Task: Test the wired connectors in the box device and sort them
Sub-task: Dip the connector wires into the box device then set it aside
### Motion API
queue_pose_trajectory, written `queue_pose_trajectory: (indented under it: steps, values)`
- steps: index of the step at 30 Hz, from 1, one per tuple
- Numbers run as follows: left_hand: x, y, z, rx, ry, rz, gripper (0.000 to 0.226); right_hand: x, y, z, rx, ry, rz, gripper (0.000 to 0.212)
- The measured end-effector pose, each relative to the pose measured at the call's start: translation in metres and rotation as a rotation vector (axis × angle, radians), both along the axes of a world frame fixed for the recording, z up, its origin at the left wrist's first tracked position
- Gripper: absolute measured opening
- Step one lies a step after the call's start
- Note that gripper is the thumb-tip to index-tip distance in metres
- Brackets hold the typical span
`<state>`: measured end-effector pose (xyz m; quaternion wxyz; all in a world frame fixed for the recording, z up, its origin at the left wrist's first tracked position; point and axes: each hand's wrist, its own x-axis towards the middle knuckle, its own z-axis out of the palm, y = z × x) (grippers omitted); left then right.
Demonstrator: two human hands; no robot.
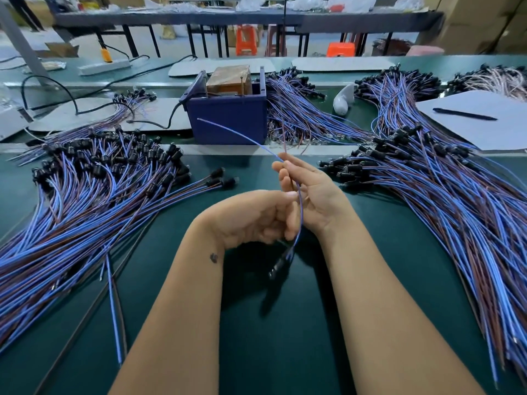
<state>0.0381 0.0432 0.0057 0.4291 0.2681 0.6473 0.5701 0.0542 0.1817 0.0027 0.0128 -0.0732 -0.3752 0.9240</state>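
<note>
One wired connector with a blue and a brown wire runs between both hands; its black plug hangs below them over the green mat. My left hand curls its fingers round the wire's lower stretch. My right hand pinches the wire higher up, and the blue free end arcs up-left in front of the dark blue box device. Large heaps of the same connectors lie to the left and to the right.
A further connector heap lies right of the box device. A sheet with a pen sits at far right, a white object beside the box. Black cables and a power strip lie at back left. Loose wires lie near left.
</note>
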Motion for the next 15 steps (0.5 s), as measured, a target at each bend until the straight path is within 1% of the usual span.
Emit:
queue_pose_trajectory:
  steps: [1, 2, 4, 5, 6, 9, 12, 15]
  values:
    - [-0.003, -0.002, -0.001, -0.002, -0.013, 0.125, 0.047, 0.0, 0.0, -0.001, 0.035, 0.003, 0.007, 0.017]
    - [-0.007, -0.003, -0.002, 0.021, -0.042, 0.297, 0.047, 0.0, 0.0, -0.001, 0.08, 0.002, 0.013, 0.017]
    - [-0.014, -0.003, -0.004, 0.11, -0.06, 0.647, 0.037, 0.0, -0.003, -0.002, 0.198, 0.011, 0.023, 0.016]
    - [-0.017, -0.002, -0.005, 0.141, -0.03, 0.758, 0.031, -0.001, -0.006, -0.003, 0.263, 0.019, 0.024, 0.014]
    - [-0.019, -0.002, -0.006, 0.16, 0.01, 0.816, 0.028, -0.001, -0.008, -0.003, 0.327, 0.025, 0.022, 0.012]
    - [-0.021, 0.001, -0.012, 0.193, 0.119, 0.847, 0.027, -0.002, -0.016, -0.004, 0.488, 0.023, 0.0, 0.013]
    - [-0.019, 0.005, -0.016, 0.144, 0.219, 0.832, 0.028, -0.002, -0.026, -0.006, 0.673, 0.022, -0.036, 0.017]
    - [-0.019, 0.005, -0.017, 0.131, 0.265, 0.855, 0.027, -0.002, -0.031, -0.01, 0.828, 0.05, -0.131, 0.015]
